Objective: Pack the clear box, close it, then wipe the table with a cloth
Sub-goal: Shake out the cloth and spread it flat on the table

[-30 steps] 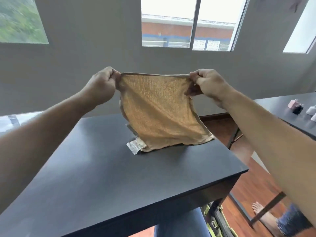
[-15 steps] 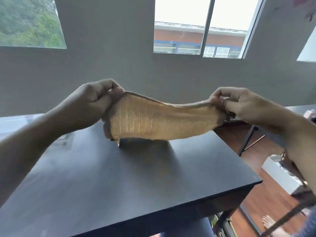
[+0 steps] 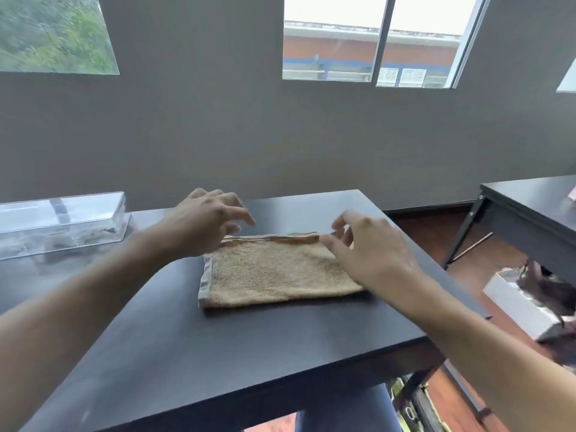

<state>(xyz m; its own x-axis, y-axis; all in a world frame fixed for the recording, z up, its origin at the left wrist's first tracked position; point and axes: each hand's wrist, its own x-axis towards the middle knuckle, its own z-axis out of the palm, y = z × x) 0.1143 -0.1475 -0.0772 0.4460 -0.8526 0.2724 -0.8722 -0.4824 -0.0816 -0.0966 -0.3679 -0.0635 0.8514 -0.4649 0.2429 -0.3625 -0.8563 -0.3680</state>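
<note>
Tan cloth (image 3: 277, 272) lies folded flat on the dark table (image 3: 218, 344), toward its far right corner. Left hand (image 3: 205, 226) hovers over the cloth's far left corner, fingers spread, gripping nothing; right hand (image 3: 371, 247) over the far right corner, fingers loosely apart, empty. Clear box (image 3: 62, 222) sits closed at the table's far left edge.

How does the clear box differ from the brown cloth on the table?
The clear box is see-through and rigid; the cloth is tan, opaque and soft. The box stands tall at the table's far left, untouched; the cloth lies flat in the middle, with both hands at its far edge. Both rest on the same dark table.
</note>
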